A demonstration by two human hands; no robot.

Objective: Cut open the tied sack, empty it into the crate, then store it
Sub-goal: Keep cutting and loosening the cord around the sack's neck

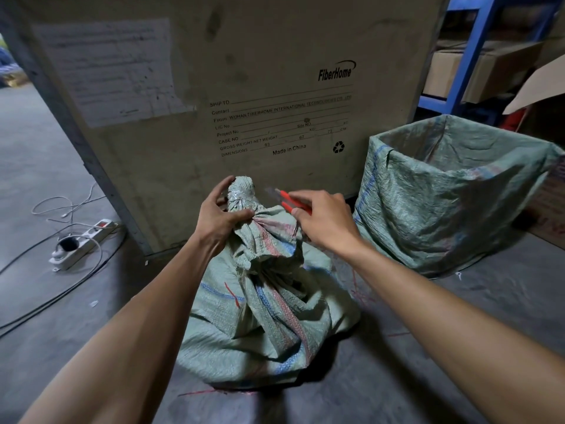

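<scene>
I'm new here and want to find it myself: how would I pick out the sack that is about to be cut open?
Find the big crate printed FiberHome; two green woven sacks sit on the floor before it. The tied sack is the left one, its neck bound in a taped knot gripped by the left hand. The open sack beside it stands wide-mouthed.

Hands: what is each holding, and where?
Left hand grips the green woven sack at its taped neck; right hand holds the red-handled cutter by its handle.
</scene>
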